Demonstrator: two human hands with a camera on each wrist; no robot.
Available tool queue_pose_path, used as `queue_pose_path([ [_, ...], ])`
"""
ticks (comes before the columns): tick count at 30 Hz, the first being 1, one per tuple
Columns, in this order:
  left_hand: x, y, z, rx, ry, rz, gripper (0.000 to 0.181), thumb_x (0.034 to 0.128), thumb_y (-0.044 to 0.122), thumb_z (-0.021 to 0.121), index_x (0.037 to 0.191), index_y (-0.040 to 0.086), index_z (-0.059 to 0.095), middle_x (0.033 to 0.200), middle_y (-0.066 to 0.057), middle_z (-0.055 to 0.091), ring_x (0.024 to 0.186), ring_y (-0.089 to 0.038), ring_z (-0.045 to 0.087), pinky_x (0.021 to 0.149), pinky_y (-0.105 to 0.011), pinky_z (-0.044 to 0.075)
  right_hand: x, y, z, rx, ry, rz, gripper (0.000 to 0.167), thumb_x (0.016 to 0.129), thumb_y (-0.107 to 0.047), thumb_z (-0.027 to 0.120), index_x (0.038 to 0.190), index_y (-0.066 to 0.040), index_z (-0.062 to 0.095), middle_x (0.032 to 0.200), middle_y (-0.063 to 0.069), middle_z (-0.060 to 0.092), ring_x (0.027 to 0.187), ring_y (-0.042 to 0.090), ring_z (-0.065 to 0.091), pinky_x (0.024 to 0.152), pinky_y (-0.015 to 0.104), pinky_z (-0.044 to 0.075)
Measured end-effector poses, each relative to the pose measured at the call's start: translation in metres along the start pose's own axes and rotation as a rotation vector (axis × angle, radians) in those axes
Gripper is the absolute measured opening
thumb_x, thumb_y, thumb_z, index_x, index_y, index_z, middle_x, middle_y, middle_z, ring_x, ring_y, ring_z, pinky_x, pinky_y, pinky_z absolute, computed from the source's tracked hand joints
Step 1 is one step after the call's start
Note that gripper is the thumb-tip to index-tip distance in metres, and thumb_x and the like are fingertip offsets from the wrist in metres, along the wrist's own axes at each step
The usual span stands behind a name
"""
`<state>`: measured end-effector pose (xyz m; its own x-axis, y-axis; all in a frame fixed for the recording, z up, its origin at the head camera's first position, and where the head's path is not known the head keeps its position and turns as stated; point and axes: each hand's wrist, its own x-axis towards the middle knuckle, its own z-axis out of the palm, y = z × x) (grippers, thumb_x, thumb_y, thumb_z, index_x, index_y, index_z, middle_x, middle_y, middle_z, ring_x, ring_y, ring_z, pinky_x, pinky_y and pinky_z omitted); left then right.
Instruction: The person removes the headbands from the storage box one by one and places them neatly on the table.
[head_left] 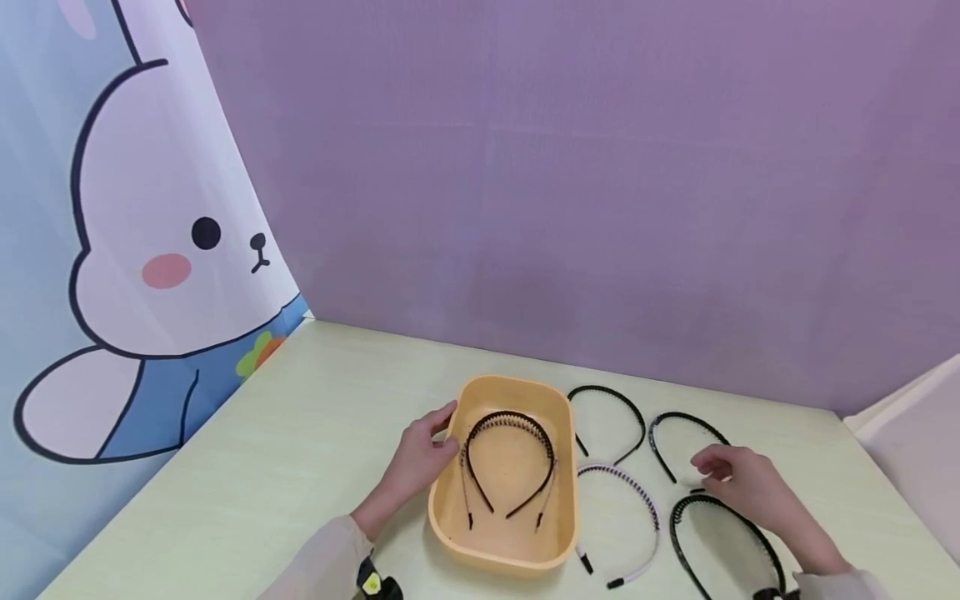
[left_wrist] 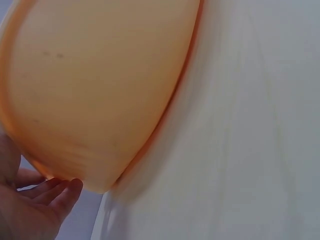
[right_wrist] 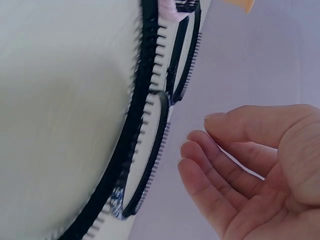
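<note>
An orange-yellow tray holds a black headband and at least one thinner toothed one. My left hand grips the tray's left rim, thumb on the inner side; in the left wrist view the hand's fingertips touch the tray's outer wall. Above the headbands at the right is my right hand, empty, fingers bent loosely and apart from the thumb. Nearest to it are a black toothed headband and a dark patterned one. In the right wrist view, the hand is beside the black toothed headband.
Between the tray and my right hand lie a black headband and a pale lilac one with black tips. The pale table ends at a purple backdrop; a cartoon rabbit cloth hangs at the left, a white panel at the right.
</note>
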<state>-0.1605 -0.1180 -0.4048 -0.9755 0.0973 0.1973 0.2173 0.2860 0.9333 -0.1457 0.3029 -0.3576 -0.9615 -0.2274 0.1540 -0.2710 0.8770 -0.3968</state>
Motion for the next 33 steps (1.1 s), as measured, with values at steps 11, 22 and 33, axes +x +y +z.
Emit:
queue_pose_path([
  [11, 0.000, 0.003, 0.001, 0.033, -0.010, -0.005, 0.056, 0.0844, -0.001, 0.052, 0.139, -0.008, 0.041, 0.135, -0.030, 0.050, 0.110, -0.039, 0.061, 0.080, -0.029, 0.060, 0.016, -0.018, 0.008, 0.059, -0.027, -0.034, 0.017, 0.079, 0.001, 0.068, 0.096, -0.001, 0.068, 0.088, 0.008, 0.069, 0.071, 0.006, 0.063, 0.058, 0.020, 0.052],
  [22, 0.001, 0.001, 0.000, 0.044, -0.003, -0.012, 0.056, 0.0850, 0.001, 0.052, 0.140, -0.006, 0.041, 0.135, -0.029, 0.050, 0.110, -0.038, 0.062, 0.080, -0.029, 0.060, 0.032, -0.048, 0.014, 0.077, -0.031, -0.055, 0.019, 0.081, -0.001, 0.067, 0.100, -0.002, 0.068, 0.092, 0.009, 0.069, 0.076, 0.013, 0.064, 0.058, 0.020, 0.051],
  [33, 0.002, -0.001, 0.002, 0.045, -0.008, -0.010, 0.056, 0.0853, -0.001, 0.052, 0.140, -0.007, 0.041, 0.135, -0.031, 0.049, 0.110, -0.039, 0.061, 0.080, -0.028, 0.060, 0.051, -0.072, 0.020, 0.125, -0.036, -0.129, 0.018, 0.082, 0.002, 0.063, 0.099, -0.001, 0.068, 0.092, 0.011, 0.068, 0.077, 0.016, 0.064, 0.061, 0.021, 0.053],
])
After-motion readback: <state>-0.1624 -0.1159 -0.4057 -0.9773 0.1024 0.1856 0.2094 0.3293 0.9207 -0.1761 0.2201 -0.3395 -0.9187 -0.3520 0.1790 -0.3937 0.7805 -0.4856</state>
